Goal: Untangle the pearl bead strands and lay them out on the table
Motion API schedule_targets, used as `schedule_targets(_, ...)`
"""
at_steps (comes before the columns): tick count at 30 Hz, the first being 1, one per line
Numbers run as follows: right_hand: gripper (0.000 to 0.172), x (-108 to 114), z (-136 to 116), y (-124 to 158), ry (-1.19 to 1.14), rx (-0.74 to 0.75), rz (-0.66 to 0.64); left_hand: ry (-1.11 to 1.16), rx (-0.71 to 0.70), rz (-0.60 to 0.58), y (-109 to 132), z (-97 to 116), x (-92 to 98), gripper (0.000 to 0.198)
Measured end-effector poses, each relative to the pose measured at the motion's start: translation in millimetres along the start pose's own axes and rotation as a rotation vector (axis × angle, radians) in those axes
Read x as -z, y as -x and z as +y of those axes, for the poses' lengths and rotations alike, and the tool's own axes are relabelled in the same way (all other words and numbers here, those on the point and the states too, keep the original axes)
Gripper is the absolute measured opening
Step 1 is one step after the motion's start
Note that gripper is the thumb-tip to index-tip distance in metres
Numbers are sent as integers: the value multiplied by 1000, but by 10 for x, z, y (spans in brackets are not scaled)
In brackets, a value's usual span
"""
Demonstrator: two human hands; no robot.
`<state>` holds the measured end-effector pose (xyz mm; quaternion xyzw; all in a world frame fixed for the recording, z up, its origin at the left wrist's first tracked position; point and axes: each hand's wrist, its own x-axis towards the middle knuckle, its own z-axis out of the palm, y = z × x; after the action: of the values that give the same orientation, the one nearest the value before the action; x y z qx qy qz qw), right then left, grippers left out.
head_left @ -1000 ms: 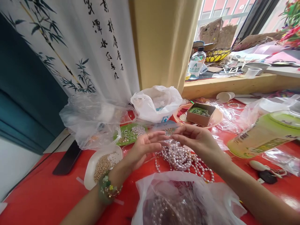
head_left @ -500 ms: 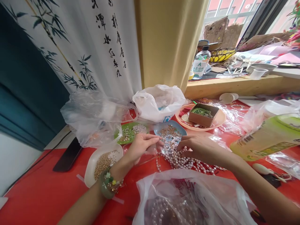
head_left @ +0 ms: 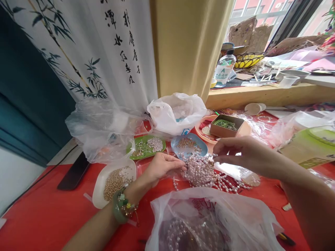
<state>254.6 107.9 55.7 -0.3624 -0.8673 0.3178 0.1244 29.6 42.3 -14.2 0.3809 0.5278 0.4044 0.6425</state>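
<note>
A heap of shiny pale pink bead strands (head_left: 200,170) lies on the red table in front of me. At its left edge my left hand (head_left: 166,166) has thumb and fingers pinched together on a bead strand. My right hand (head_left: 230,151) is at the heap's upper right, its fingertips closed on beads there. Just behind the heap is a blue dish (head_left: 180,143) of small gold-coloured beads. A green dish (head_left: 143,156) with pearly and mixed beads stands beyond my left hand. Left of my wrist sits a white dish (head_left: 98,190) of gold beads.
A white plastic bag (head_left: 167,212) with bead strands inside stands at the front. Behind are another white bag (head_left: 178,111), a clear bag (head_left: 102,129) and a box of green cord (head_left: 225,130). A phone (head_left: 73,172) lies left; a green-topped container (head_left: 311,146) is right.
My right hand has moved right and slightly up, and the bead strands are bunched more between my hands. My left hand has shifted slightly. My right forearm now covers part of the green-topped container.
</note>
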Motion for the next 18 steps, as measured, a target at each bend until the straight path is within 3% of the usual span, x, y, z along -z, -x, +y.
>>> schedule_targets(3, 22, -14, -30, -18, -223, -21, 106, 20, 5, -24, 8, -1, -4, 17)
schedule_targets(6, 20, -30, -56, -42, -395, -20, 244, 45, 19, 27, 6, 13, 20, 18)
schedule_targets(9, 18, -6, -64, -44, -491, 13, 442, 31, 2, 71, -1, 39, 53, 20)
schedule_targets(11, 18, 26, -36, -38, -501, 5, 481, 29, -31, 94, -3, 62, 71, 19)
schedule_targets(14, 21, 79, 76, -35, -398, -46, 427, 28, -63, 114, 5, 105, 92, 18)
schedule_targets(18, 21, 132, 263, -33, 3, -63, 120, 61, -85, 127, 28, 165, 124, 16)
